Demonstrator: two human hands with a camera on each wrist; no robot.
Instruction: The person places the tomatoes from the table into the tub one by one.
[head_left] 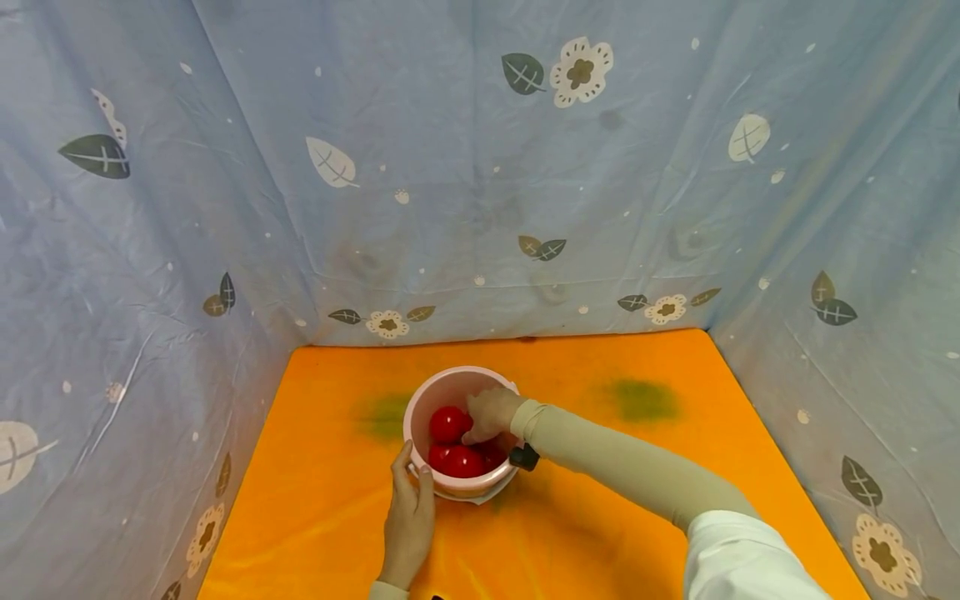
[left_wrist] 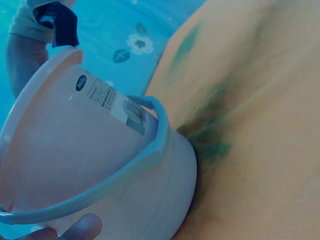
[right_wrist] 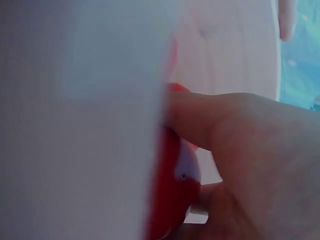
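A pale pink bucket (head_left: 419,400) holds several glossy red balls (head_left: 448,425). My right hand (head_left: 491,414) reaches inside it from the right. In the right wrist view, its thumb and fingers are around a red ball (right_wrist: 172,192) with a pale patch and a small dark dot; the bucket wall hides part of that ball. My left hand (head_left: 408,517) rests against the bucket's near left side, fingers by the rim. The left wrist view shows its fingertips (left_wrist: 85,227) touching the outside wall, below the lowered handle (left_wrist: 120,180).
The bucket stands on an orange cloth (head_left: 322,500) with dark green smudges. Blue curtains (head_left: 420,225) printed with leaves and flowers rise behind and at both sides. A label (left_wrist: 107,100) is on the bucket's outer wall. A black device (head_left: 523,457) sits at my right wrist.
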